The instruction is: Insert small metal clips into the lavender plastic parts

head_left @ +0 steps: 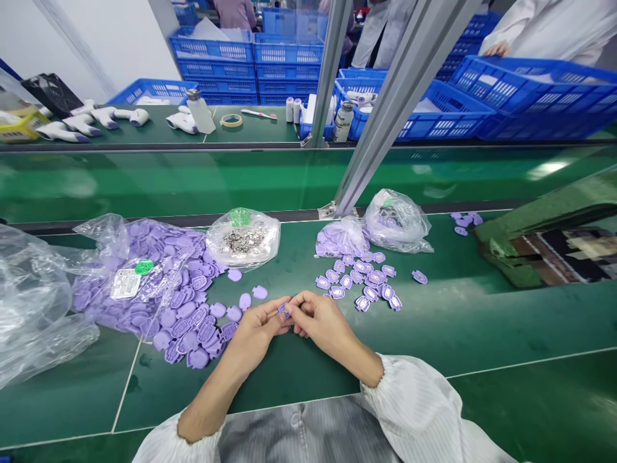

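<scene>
Above the near side of a green table [409, 347], two bare hands meet just in front of the person's body, their fingertips close together around a small purple piece [283, 309]. The left hand [258, 331] pinches this piece between thumb and fingers, and the right hand [322, 319] has its thumb and forefinger bent and pressed together at the piece's near end; whether it also grips something tiny I cannot tell, as the fingers cover that spot. To the left, a heap of loose purple pieces [197, 325] spills from a large clear bag [144, 273] with a white label [126, 283] and a green sticker [144, 267]. Beyond the hands lies a smaller bag [244, 241] of little metal parts [245, 240]. On the right, finished-looking purple tags [371, 281] with pale centres lie scattered before two more plastic bags, and a single tag [419, 277] lies apart from them. Farther right stands a green machine [506, 254], with a few purple bits [465, 222] near it. Behind the clear panel are a bottle [200, 112], a roll of tape [231, 121] and blue baskets [216, 61], and another person's hand [497, 49] touches the rim of one at upper right
</scene>
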